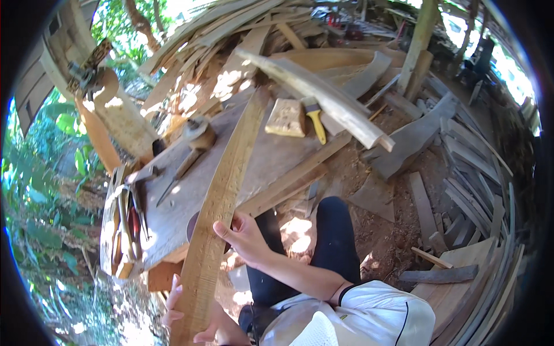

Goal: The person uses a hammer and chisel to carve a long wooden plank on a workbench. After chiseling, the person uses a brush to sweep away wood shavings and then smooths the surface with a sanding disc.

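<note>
On the near side of the workbench (254, 155), a long wooden plank (222, 199) runs from the person's lap up across the bench top toward the far pile of curved boards (323, 95). Its near end sticks out past the bench's near edge and is held in both hands. At the bottom of the view, below the bench, the left hand (176, 308) wraps round the plank's lowest part, fingers curled over its left edge in a closed hold. Nearer the bench edge, the right hand (245, 236) closes on the plank's right edge, thumb on the top face and fingers tucked under, so the plank is gripped in two places. Its far end lies on the bench top, and whether it touches the curved boards beyond cannot be told.

To the right of the plank on the bench sits a pale wooden block (285, 118), with a yellow-handled brush (315, 121) just beside it. To the left of the plank on the bench lies a wooden mallet (196, 141), and further left, at the bench's end, a cluster of hand tools (130, 216) is stacked. Beyond the bench's right side, loose offcuts (461, 173) lie scattered over reddish earth. Under the bench's near edge the person's knee in dark trousers (334, 230) shows
</note>
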Demonstrator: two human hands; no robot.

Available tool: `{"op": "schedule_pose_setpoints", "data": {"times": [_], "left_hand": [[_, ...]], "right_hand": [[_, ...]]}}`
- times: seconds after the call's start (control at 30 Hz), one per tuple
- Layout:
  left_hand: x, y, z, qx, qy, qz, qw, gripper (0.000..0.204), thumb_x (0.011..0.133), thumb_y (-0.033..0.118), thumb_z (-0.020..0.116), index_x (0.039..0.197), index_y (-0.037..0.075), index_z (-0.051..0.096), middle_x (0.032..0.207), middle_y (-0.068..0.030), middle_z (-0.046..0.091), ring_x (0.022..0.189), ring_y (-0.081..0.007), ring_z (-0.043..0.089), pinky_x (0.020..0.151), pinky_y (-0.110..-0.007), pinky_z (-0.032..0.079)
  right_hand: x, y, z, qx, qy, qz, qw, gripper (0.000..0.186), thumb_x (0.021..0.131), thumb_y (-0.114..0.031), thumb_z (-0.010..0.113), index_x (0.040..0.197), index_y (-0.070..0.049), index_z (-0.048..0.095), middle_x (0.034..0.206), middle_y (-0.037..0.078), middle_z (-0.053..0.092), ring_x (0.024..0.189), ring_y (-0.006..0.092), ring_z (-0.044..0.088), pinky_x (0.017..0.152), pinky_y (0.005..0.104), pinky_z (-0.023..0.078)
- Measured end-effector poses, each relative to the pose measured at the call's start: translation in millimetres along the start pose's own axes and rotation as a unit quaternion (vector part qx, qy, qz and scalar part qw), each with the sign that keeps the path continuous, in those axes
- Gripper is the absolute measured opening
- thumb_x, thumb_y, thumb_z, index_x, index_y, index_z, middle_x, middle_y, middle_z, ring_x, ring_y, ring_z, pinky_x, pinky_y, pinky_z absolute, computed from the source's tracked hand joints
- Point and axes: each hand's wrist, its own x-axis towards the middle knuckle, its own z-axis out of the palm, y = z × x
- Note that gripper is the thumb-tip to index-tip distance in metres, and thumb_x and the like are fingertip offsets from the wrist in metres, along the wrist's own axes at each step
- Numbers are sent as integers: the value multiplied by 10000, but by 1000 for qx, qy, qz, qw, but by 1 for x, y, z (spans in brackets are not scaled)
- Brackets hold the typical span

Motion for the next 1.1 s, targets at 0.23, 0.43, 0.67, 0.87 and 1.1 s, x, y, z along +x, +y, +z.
{"op": "schedule_pose_setpoints", "data": {"times": [0.23, 0.43, 0.67, 0.87, 1.1], "left_hand": [[25, 32, -21, -18, 40, 139, 989, 725, 768, 514, 672, 1172, -67, 516, 845, -106, 533, 759, -187, 548, 703, -318, 455], [42, 27, -35, -42, 72, 186, 979, 699, 759, 520, 662, 1127, -58, 527, 821, -101, 502, 736, -191, 527, 695, -325, 445], [39, 25, -62, 70, 187, 243, 949, 599, 822, 622, 573, 970, 50, 479, 721, -37, 383, 618, -177, 410, 615, -326, 369], [66, 34, -30, -44, 187, 227, 955, 644, 829, 701, 453, 907, 66, 526, 680, -70, 412, 626, -251, 455, 572, -410, 395], [64, 36, -21, -62, 180, 213, 958, 445, 916, 556, 419, 825, 122, 444, 677, -31, 362, 592, -191, 401, 558, -371, 376]], "right_hand": [[-10, 4, -20, -33, -147, 95, 984, 375, 920, -182, 744, 1230, -12, 619, 1039, 23, 701, 956, 92, 646, 839, 254, 526], [-5, -74, -58, -272, -52, -92, 956, 222, 932, -89, 698, 1134, 1, 697, 1012, 96, 738, 920, 117, 682, 720, 254, 542], [40, -68, 4, -551, -313, -338, 696, 462, 874, 73, 581, 1313, -67, 613, 1394, 51, 597, 1166, 251, 656, 853, 301, 608], [105, -80, -30, -650, -224, -162, 708, 365, 954, -36, 549, 1315, -6, 590, 1411, 182, 549, 1288, 309, 560, 1103, 411, 463], [94, -63, -13, -622, -308, -239, 679, 412, 920, 35, 551, 1329, -9, 579, 1447, 166, 521, 1075, 285, 692, 885, 354, 594]]}}
